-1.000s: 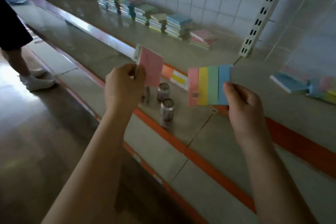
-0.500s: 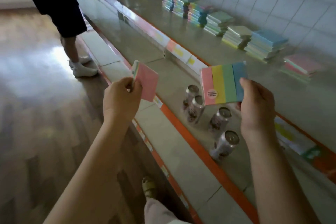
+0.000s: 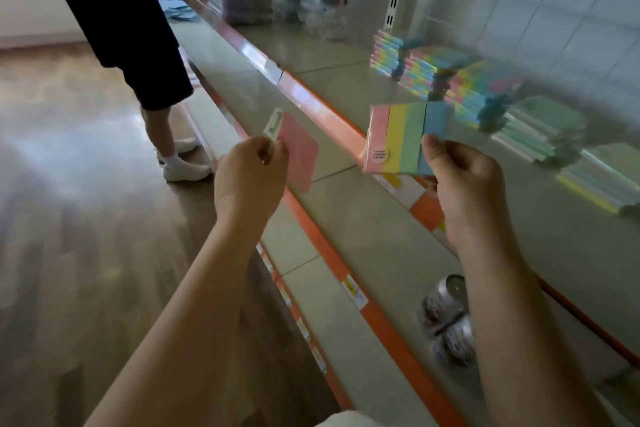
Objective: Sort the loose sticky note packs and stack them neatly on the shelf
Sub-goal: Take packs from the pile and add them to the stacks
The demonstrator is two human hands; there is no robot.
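While the left hand (image 3: 250, 180) pinches a flat pink pack (image 3: 298, 152), the right hand (image 3: 462, 180) pinches a striped one (image 3: 401, 137).

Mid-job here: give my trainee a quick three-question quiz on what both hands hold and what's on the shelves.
1. True or false: the left hand pinches a pink pack.
2. The striped pack in the right hand shows how many colours? A) two B) four C) six
3. Fill in: the shiny cans stand on the ____ shelf, below the stacked packs.

Key: 1 true; 2 B; 3 lower.
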